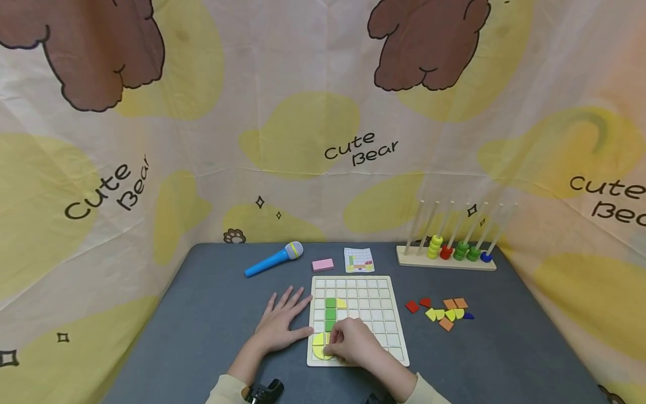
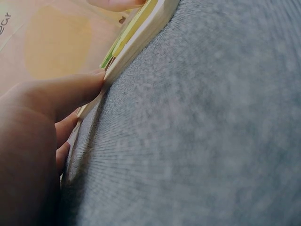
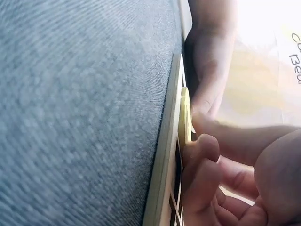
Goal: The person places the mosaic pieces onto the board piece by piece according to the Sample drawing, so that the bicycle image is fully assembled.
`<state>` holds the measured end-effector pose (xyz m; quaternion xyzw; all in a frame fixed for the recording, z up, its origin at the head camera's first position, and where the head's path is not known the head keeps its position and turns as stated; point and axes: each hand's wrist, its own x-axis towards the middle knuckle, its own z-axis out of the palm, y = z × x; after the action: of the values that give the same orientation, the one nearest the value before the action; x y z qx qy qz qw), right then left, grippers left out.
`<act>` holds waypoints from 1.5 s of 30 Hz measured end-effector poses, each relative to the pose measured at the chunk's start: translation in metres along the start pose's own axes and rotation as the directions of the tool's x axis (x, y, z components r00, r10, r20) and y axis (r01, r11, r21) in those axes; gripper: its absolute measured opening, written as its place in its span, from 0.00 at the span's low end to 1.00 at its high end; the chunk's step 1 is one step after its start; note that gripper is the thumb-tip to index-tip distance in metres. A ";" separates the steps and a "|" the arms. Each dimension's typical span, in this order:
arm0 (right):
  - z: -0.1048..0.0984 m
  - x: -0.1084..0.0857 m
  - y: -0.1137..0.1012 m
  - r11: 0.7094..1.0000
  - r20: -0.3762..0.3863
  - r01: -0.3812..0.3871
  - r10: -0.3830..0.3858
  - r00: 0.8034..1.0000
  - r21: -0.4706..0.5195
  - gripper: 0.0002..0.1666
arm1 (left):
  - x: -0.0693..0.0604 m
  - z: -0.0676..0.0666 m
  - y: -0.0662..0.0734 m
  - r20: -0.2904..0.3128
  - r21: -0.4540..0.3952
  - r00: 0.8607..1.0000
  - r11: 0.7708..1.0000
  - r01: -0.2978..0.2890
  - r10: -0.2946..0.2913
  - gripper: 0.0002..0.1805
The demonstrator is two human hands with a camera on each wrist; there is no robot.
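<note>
Head view puts the yellow piece [image 3: 187,125] at the near left corner of the gridded board [image 1: 382,326], right under my right fingertips. I pinch it between the thumb and a curled finger of my right hand [image 1: 355,343], though my knuckles cover most of it from above. It belongs to a yellow round [image 1: 318,352] with no long axis, which lies left of my right palm. Above that round, a column of green squares [image 1: 330,314] runs straight away from me, so the line of the grid leads forward from my grip. My left hand [image 1: 281,324] is spread flat on the table [image 1: 202,314], holding nothing, its thumb touching the board's left edge; it is just beside the round too, but my right hand is the nearer.

Farther out, loose coloured shapes [image 1: 449,314] lie right of the board. Behind it are a pink block [image 1: 323,265], a pattern card [image 1: 359,260], a microphone [image 1: 272,262] and a bead rack [image 1: 446,260].

Right wrist view shows what the head view cannot: yellow standing proud of the board's face, against my fingertips. Left wrist view shows my thumb meeting the board's side.
</note>
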<state>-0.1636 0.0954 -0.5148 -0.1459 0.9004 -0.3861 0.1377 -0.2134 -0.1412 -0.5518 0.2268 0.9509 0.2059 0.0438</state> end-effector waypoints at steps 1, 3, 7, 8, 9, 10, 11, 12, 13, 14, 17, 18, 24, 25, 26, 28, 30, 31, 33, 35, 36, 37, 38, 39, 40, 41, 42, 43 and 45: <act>0.000 0.000 0.001 1.000 0.006 0.004 -0.004 1.000 -0.004 0.15 | 0.000 0.000 0.000 0.005 0.004 1.000 1.000 0.004 -0.004 0.44; -0.001 0.001 0.002 1.000 0.013 0.011 -0.011 1.000 -0.020 0.16 | 0.000 0.000 0.000 0.006 0.012 1.000 1.000 0.008 -0.008 0.45; -0.003 0.004 0.004 0.999 0.008 0.016 -0.016 1.000 -0.040 0.18 | 0.001 0.002 -0.002 -0.005 0.011 1.000 1.000 0.006 -0.006 0.45; -0.004 0.005 0.004 0.999 0.002 0.016 -0.016 1.000 -0.045 0.19 | 0.001 0.002 -0.003 -0.009 0.010 1.000 1.000 0.004 -0.004 0.45; -0.004 0.006 0.005 0.999 -0.001 0.016 -0.016 1.000 -0.047 0.19 | 0.001 0.002 -0.003 -0.009 0.009 1.000 1.000 0.003 -0.003 0.45; -0.004 0.006 0.005 0.999 -0.003 0.014 -0.014 1.000 -0.047 0.20 | 0.001 0.002 -0.003 -0.010 0.006 1.000 1.000 0.001 -0.001 0.45; -0.005 0.007 0.006 0.999 -0.005 0.015 -0.015 1.000 -0.046 0.20 | 0.001 0.002 -0.004 -0.006 0.005 1.000 1.000 0.002 -0.002 0.45; -0.005 0.007 0.006 0.999 -0.006 0.015 -0.015 1.000 -0.043 0.20 | 0.000 0.002 -0.004 -0.002 0.003 1.000 1.000 0.004 -0.004 0.46; -0.006 0.007 0.006 0.999 -0.006 0.013 -0.013 1.000 -0.041 0.20 | 0.000 0.002 -0.004 0.000 0.001 1.000 1.000 0.007 -0.007 0.46; -0.007 0.007 0.005 0.999 -0.007 0.013 -0.013 1.000 -0.036 0.20 | 0.000 0.002 -0.004 0.004 0.001 1.000 1.000 0.009 -0.009 0.46; -0.016 0.005 0.004 1.000 -0.020 0.025 -0.025 0.999 -0.015 0.18 | 0.000 0.003 -0.005 0.014 0.001 1.000 1.000 0.018 -0.018 0.46; -0.020 0.004 0.003 1.000 -0.026 0.030 -0.030 0.999 -0.008 0.17 | 0.000 0.003 -0.005 0.013 0.001 1.000 1.000 0.019 -0.019 0.46; -0.052 -0.001 0.007 0.998 -0.064 0.065 -0.065 0.996 -0.006 0.12 | 0.000 0.004 -0.005 0.018 0.001 0.999 1.000 0.027 -0.027 0.46; -0.057 -0.002 0.009 0.998 -0.072 0.062 -0.063 0.995 -0.008 0.11 | 0.000 0.004 -0.004 0.021 0.001 0.999 1.000 0.030 -0.030 0.46; -0.063 -0.003 0.011 0.998 -0.083 0.057 -0.058 0.995 -0.011 0.11 | 0.000 0.004 -0.004 0.024 0.001 0.999 0.999 0.033 -0.033 0.46; -0.073 -0.006 0.015 0.999 -0.110 0.035 -0.036 0.993 -0.013 0.09 | 0.000 0.004 -0.003 0.027 -0.003 0.999 0.999 0.035 -0.035 0.46; -0.084 -0.009 0.021 1.000 -0.141 0.005 -0.009 0.990 -0.024 0.08 | 0.000 0.004 -0.003 0.031 -0.009 0.999 0.999 0.032 -0.032 0.46; -0.089 -0.010 0.024 1.000 -0.157 -0.010 0.005 0.988 -0.028 0.08 | 0.000 0.004 -0.003 0.031 -0.013 0.999 0.999 0.030 -0.029 0.46; -0.099 -0.014 0.031 0.999 -0.187 -0.039 0.034 0.982 -0.026 0.08 | 0.000 0.004 -0.003 0.025 -0.013 0.999 1.000 0.024 -0.024 0.46; -0.108 -0.018 0.037 0.997 -0.210 -0.070 0.064 0.976 -0.023 0.09 | 0.000 0.004 -0.004 0.019 -0.008 1.000 1.000 0.020 -0.019 0.46; -0.112 -0.020 0.040 0.996 -0.222 -0.083 0.078 0.972 -0.015 0.09 | 0.000 0.004 -0.004 0.015 -0.006 1.000 1.000 0.019 -0.019 0.46; -0.117 -0.022 0.044 0.995 -0.232 -0.095 0.090 0.968 -0.010 0.09 | 0.000 0.003 -0.004 0.012 -0.004 1.000 1.000 0.018 -0.018 0.46; -0.121 -0.025 0.047 0.994 -0.241 -0.106 0.102 0.965 -0.005 0.10 | 0.000 0.003 -0.004 0.009 -0.002 1.000 1.000 0.019 -0.019 0.46; -0.125 -0.027 0.050 0.993 -0.250 -0.117 0.112 0.962 -0.004 0.10 | 0.000 0.003 -0.004 0.009 0.001 1.000 1.000 0.020 -0.020 0.46; -0.129 -0.030 0.053 0.992 -0.261 -0.125 0.119 0.958 -0.008 0.11 | -0.001 0.003 -0.004 0.010 -0.004 1.000 1.000 0.019 -0.019 0.46; -0.133 -0.032 0.057 0.991 -0.271 -0.133 0.125 0.954 -0.010 0.11 | 0.000 0.003 -0.004 0.008 -0.004 1.000 1.000 0.018 -0.018 0.46; -0.137 -0.034 0.061 0.990 -0.280 -0.143 0.133 0.951 -0.013 0.11 | 0.000 0.002 -0.003 0.010 -0.007 1.000 1.000 0.017 -0.017 0.46; -0.140 -0.037 0.064 0.989 -0.287 -0.150 0.140 0.948 -0.016 0.12 | 0.000 0.002 -0.003 0.010 -0.010 1.000 1.000 0.016 -0.016 0.46; -0.148 -0.043 0.072 0.985 -0.296 -0.170 0.158 0.942 -0.015 0.12 | 0.000 0.002 -0.002 0.012 -0.010 1.000 1.000 0.013 -0.013 0.46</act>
<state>-0.1889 0.2561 -0.4639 -0.0141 0.9274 -0.3726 0.0309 -0.2144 -0.1422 -0.5547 0.2214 0.9511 0.2091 0.0520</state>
